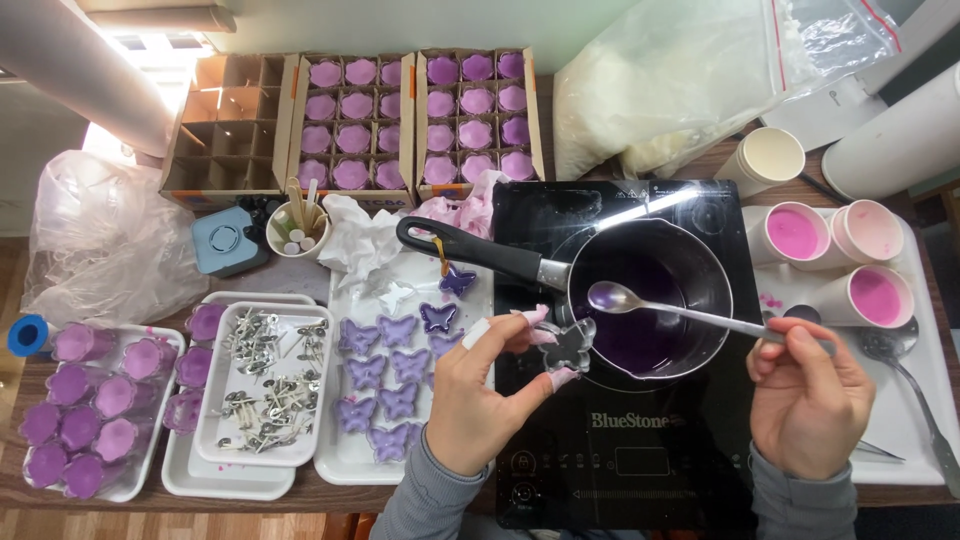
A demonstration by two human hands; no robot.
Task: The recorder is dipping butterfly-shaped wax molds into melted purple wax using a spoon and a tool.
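Hands over the cooktop (620,440): our left hand (480,390) pinches a clear butterfly mold (568,345) between fingertips, right at the pan (640,295) rim. Our right hand (805,395) is closed on a spoon (690,312) handle, bowl of the spoon poking out over the purple wax (640,340), just beside the mold.

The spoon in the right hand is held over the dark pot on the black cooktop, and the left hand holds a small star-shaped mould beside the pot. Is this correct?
Not quite. The mould in the left hand is butterfly-shaped, not star-shaped, as the head view shows. The rest holds: the right hand holds the spoon over the dark pot on the black cooktop.
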